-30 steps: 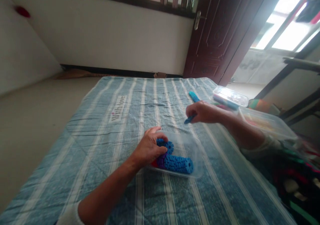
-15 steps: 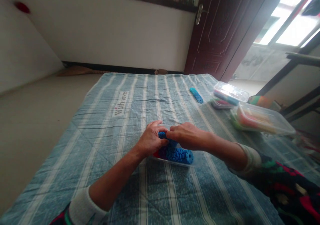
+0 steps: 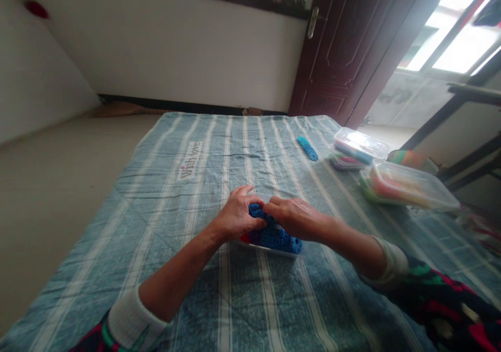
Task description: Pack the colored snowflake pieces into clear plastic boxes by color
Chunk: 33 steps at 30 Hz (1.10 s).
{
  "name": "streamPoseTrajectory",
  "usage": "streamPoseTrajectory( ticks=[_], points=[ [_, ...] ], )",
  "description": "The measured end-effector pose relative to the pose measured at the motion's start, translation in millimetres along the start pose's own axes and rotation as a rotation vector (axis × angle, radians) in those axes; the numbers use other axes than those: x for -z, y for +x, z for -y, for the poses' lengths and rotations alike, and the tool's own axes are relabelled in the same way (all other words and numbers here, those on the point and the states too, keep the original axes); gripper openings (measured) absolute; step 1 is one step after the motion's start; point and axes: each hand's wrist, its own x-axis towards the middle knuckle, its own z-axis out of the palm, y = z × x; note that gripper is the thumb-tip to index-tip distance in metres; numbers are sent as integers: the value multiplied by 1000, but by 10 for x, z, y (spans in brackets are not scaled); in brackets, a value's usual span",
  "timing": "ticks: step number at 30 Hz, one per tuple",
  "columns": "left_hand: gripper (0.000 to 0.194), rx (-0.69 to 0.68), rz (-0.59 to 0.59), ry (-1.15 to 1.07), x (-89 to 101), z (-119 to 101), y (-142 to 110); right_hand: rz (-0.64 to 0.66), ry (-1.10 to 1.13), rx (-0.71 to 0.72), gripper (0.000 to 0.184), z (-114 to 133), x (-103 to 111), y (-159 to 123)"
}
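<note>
A clear plastic box [image 3: 270, 251] sits in front of me on the striped bedspread, holding a blue knobbly roll [image 3: 284, 241] and a red piece [image 3: 245, 237] at its left end. Just above and behind that roll, a second blue knobbly piece [image 3: 256, 210] shows between my hands. My left hand [image 3: 238, 215] curves its thumb and fingers round the left end of this piece. From the right, my right hand [image 3: 291, 217] closes its bent fingers on the same piece, hiding its right end. Part of the box's contents is covered by my hands.
Farther back on the bedspread [image 3: 164, 227] lies a flat blue strip [image 3: 307, 148]. To the right are stacked clear boxes [image 3: 360, 146] and another clear box [image 3: 415, 185] with coloured contents. Behind the bed are a white wall [image 3: 188, 55] and a dark red door [image 3: 336, 49].
The blue piece between my hands has come lower, partly over the front roll in the box. My right hand has shifted slightly down; my left hand stays nearly in place.
</note>
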Motion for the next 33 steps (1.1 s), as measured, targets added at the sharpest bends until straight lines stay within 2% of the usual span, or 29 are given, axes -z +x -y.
streamPoseTrajectory(
  ticks=[4, 11, 20, 27, 33],
  points=[
    [41, -7, -24, 69, -17, -18, -2, -29, 29, -22, 34, -12, -50, 1],
    [38, -56, -45, 126, -23, -37, -20, -62, 69, -65, 28, -13, -118, -32],
    [28, -194, -110, 187, -7, -70, -35, -67, 54, -107, 29, 33, -99, -27],
    [27, -247, -30, 153, 14, -61, 4, -54, -52, -122, 25, 96, -97, -19],
    [28, -238, 27, 135, 35, -38, 45, -39, -89, -99, 23, 104, -96, 6]
  ],
)
